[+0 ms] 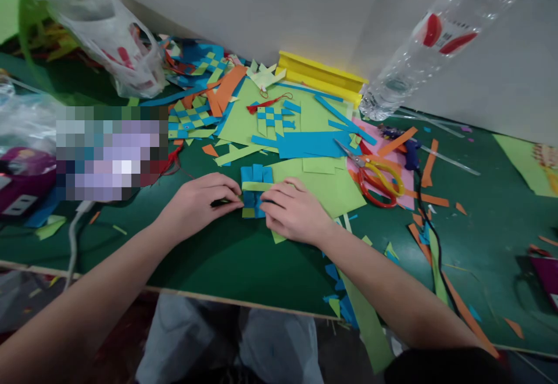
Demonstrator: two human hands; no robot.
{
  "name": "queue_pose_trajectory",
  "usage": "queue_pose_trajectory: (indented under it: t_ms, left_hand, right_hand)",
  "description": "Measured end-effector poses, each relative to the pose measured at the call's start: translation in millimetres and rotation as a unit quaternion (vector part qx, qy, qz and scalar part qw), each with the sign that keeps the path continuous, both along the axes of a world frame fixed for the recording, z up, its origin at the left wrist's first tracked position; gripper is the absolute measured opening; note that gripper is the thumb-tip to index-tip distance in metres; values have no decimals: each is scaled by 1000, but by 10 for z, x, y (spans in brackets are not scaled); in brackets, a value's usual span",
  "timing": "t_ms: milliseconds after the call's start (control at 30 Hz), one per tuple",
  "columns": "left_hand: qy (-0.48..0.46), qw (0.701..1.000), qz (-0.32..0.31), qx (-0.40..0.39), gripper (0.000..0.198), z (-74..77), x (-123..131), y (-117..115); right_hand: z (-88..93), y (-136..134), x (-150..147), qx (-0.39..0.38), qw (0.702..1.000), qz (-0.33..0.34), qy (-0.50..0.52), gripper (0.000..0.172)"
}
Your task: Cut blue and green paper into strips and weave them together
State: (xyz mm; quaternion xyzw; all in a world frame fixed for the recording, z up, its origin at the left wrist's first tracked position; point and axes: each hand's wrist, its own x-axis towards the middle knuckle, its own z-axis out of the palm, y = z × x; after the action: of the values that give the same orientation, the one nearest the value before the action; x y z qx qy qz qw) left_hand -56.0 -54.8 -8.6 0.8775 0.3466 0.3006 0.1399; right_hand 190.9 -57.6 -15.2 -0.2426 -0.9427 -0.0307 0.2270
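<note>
A small weave of blue and green paper strips (257,176) lies on the green tabletop in front of me. My left hand (204,201) pinches at its left edge, thumb and forefinger close together. From the other side, my right hand (293,210) has its fingers bent over the right part of the weave and hides some of it. One green strip runs crosswise over the blue ones between the two hands. Light green paper (335,195) lies beneath and beyond my right hand. Scissors (375,175) with yellow and red handles rest to the right, blades pointing up-left.
Paper fish (270,118) and a blue sheet (305,144) lie beyond my hands. A yellow channel-shaped strip (322,76) stands near the wall. A plastic bottle (418,53), a dark blue glue gun (410,150) and orange scraps are on the right. A white bag (113,41) stands at left.
</note>
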Motion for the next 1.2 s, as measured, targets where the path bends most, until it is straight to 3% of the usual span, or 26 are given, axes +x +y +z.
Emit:
queue_pose_trajectory:
  t_ms: [500, 700, 1200]
  left_hand:
    - [-27, 999, 19, -6, 4, 34, 10, -17]
    - [-27, 999, 18, -36, 13, 29, 25, -13]
    - [11, 1000, 10, -1, 15, -6, 83, 2]
  right_hand:
    - [-2, -23, -20, -2, 1000, -16, -10, 27]
    - [-5, -28, -20, -6, 1000, -20, -3, 26]
    - [40, -27, -8, -8, 1000, -30, -4, 23]
